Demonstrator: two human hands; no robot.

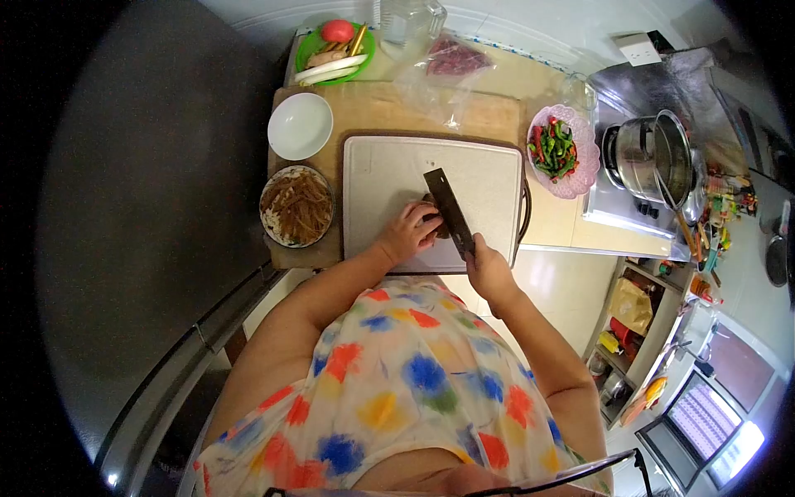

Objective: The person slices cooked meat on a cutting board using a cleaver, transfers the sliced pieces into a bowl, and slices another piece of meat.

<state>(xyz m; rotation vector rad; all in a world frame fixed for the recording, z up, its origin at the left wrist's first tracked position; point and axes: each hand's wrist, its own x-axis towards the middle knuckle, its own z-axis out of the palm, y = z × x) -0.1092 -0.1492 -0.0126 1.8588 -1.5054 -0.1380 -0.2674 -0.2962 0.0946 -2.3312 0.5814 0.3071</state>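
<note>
A white cutting board (381, 178) with a brown edge lies in front of me. My right hand (490, 267) is closed around the handle of a cleaver (448, 207), whose dark blade slants up and left over the board. Beside the blade, my left hand (411, 229) presses curled fingers onto a small brown piece of food (442, 233). The fingers and blade partly cover that piece, so its kind cannot be made out. A few small dark bits dot the board above the blade.
At left stand a white bowl (300, 126) and a bowl of brown strips (296, 207). A green plate (364, 60) of vegetables, a glass pitcher (406, 23) and bagged meat (457, 58) sit behind. At right are a pink dish (586, 157) of cut peppers and a steel pot (636, 147).
</note>
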